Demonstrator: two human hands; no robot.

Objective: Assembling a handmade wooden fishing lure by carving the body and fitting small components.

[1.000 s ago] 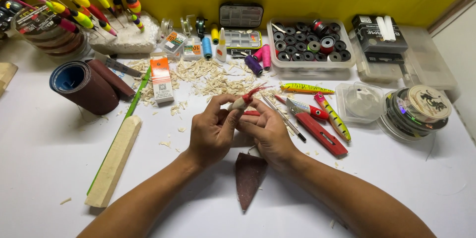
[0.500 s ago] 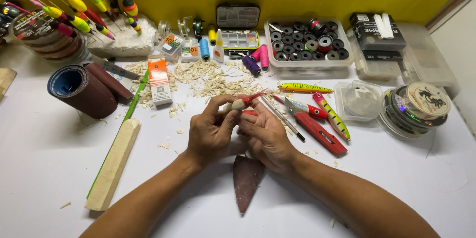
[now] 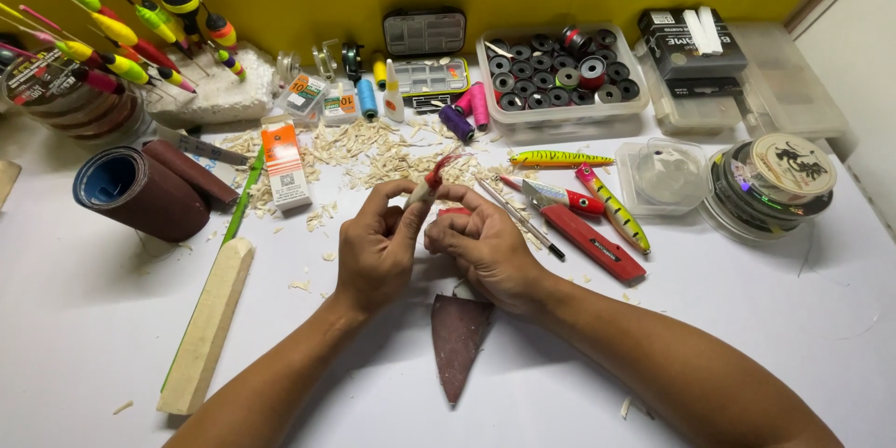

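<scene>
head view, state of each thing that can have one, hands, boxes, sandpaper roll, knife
left hand: pinching the small red-tipped float
right hand: fingers on the float's lower end
spool box: open, full
grey tackle box: lid shut
sandpaper roll: rolled, lying down
red knife: lying flat

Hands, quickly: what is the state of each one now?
Left hand: closed, pinching a small red-tipped float.
Right hand: closed, fingertips on the same float.
</scene>
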